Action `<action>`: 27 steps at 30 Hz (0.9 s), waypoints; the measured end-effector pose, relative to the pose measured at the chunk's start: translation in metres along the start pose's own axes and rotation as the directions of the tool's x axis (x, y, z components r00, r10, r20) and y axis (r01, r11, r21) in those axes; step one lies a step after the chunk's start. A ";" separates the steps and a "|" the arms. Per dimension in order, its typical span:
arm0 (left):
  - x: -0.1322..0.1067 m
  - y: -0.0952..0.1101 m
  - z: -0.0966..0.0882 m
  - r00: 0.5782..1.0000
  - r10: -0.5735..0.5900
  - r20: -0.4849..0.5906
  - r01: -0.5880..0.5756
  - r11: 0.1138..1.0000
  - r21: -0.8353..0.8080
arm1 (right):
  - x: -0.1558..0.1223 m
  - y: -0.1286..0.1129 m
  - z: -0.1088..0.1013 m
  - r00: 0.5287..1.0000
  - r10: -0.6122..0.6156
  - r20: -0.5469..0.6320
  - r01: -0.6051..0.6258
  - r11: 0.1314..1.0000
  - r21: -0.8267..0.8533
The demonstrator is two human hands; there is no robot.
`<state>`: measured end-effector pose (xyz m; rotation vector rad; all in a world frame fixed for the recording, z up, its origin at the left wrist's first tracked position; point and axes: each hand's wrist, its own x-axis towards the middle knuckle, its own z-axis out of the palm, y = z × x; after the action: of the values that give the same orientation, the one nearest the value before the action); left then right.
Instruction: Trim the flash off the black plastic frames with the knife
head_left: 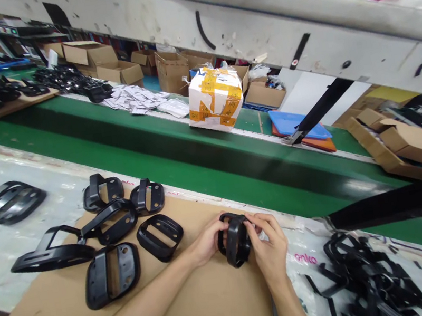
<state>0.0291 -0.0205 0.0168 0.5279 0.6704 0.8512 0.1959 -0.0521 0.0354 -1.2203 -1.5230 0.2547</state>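
Between my two hands is a black plastic frame with a raised band across it (234, 242), held up over a sheet of brown cardboard (226, 305). My left hand (210, 241) grips its left edge, thumb and fingers closed on the rim. On the opposite side, my right hand (267, 237) pinches the upper right edge with thumb and fingertips. Several similar black frames lie to the left, among them one frame (160, 237) nearest my left hand and another frame (112, 275) lower down. A tangled heap of black straps (370, 277) lies right of my right hand.
Beyond the table runs a green conveyor belt (179, 157). On its far side stand a white box with yellow tape (215, 98), white paper slips (135, 98) and blue trays (297, 123). A black post (402, 200) and an overhead beam (172, 12) cross the space.
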 end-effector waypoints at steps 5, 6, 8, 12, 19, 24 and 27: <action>-0.002 -0.002 0.006 0.992 0.125 -0.019 -0.121 0.982 0.142 | -0.001 0.002 0.000 0.999 0.046 0.018 -0.045 0.998 -0.040; -0.002 -0.004 0.005 0.992 0.127 -0.016 -0.123 0.983 0.135 | -0.001 0.002 0.000 0.998 0.056 0.024 -0.055 0.998 -0.042; -0.002 -0.006 0.005 0.993 0.117 -0.009 -0.115 0.986 0.117 | -0.001 0.003 0.001 0.996 0.075 0.041 -0.073 0.997 -0.040; -0.003 -0.006 0.004 0.994 0.109 -0.014 -0.107 0.988 0.114 | -0.001 0.008 0.003 0.980 0.140 0.138 -0.145 0.989 0.027; -0.005 0.009 0.005 0.974 -0.092 0.207 0.128 0.977 -0.168 | -0.008 0.018 0.007 0.916 0.333 0.223 -0.374 0.910 0.180; -0.006 0.015 0.004 0.943 -0.216 0.253 0.293 0.900 -0.321 | -0.005 0.009 0.005 0.866 0.400 0.301 -0.482 0.828 0.286; -0.007 0.015 0.004 0.919 -0.225 0.323 0.347 0.853 -0.391 | -0.005 0.000 0.005 0.792 0.444 0.418 -0.605 0.662 0.442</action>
<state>0.0209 -0.0186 0.0318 0.1152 0.2789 0.6033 0.1911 -0.0545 0.0307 -1.1403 -1.1363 1.2345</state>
